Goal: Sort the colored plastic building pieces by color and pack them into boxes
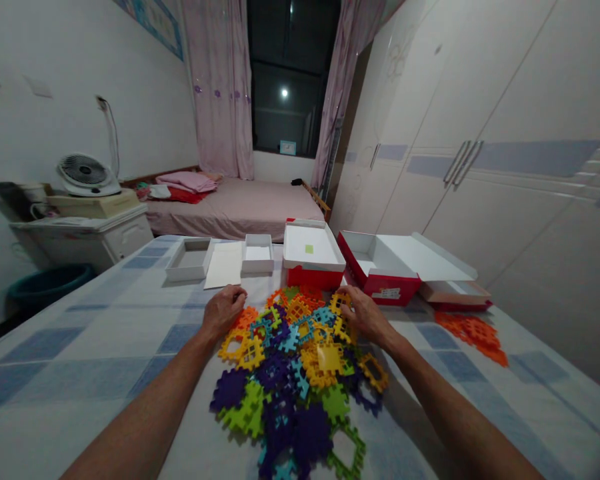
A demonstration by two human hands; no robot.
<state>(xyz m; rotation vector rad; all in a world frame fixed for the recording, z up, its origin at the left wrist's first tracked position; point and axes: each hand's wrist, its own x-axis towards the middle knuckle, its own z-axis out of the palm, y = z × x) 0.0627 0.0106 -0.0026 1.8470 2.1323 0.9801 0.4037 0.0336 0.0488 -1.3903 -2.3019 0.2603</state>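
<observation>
A heap of gear-edged plastic building pieces (280,373) in purple, green, yellow, orange and blue lies on the checked bedsheet in front of me. My left hand (223,310) rests at the heap's upper left edge, beside some orange pieces (246,317). Its fingers are curled in, and no piece shows in them. At the upper right of the heap, my right hand (364,312) has its thumb and fingers closed on a yellow plastic piece (338,304). The fingertips partly cover that piece.
Behind the heap stand a grey-white tray (187,272), a white card (224,265), a small white box (258,265), a red-and-white box (315,275) and an open red box (391,287). Farther right are a shallow box (455,293) and orange pieces (473,333). Wardrobe doors (520,220) rise at right.
</observation>
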